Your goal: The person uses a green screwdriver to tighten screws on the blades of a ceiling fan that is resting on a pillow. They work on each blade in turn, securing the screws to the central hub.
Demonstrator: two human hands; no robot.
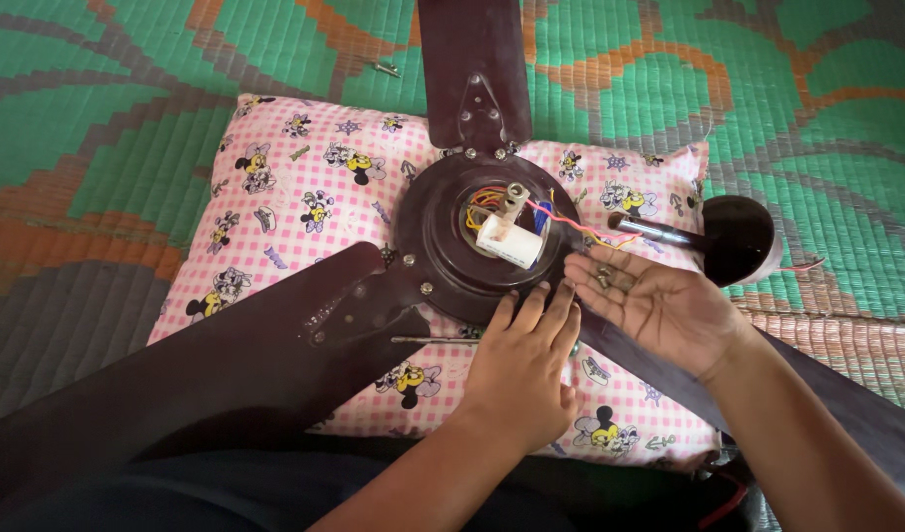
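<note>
A dark brown ceiling fan (433,246) lies on a pink cartoon-print pillow (305,207), its motor hub open at the top. Inside the hub sit a white capacitor (509,242) and coloured wires (556,219). My left hand (521,369) rests palm down on the hub's near rim, fingers together. My right hand (654,300) is held palm up just right of the hub, with small metal screws (610,278) lying on the fingers. A blade (226,365) runs toward the lower left, and another blade (472,59) points away from me.
The fan's down rod (654,231) and dark cup-shaped canopy (738,236) lie at the pillow's right edge. A screwdriver shaft (428,340) rests on the near blade bracket. Underneath is a green and orange woven mat (98,108). A loose screw (386,69) lies on the mat.
</note>
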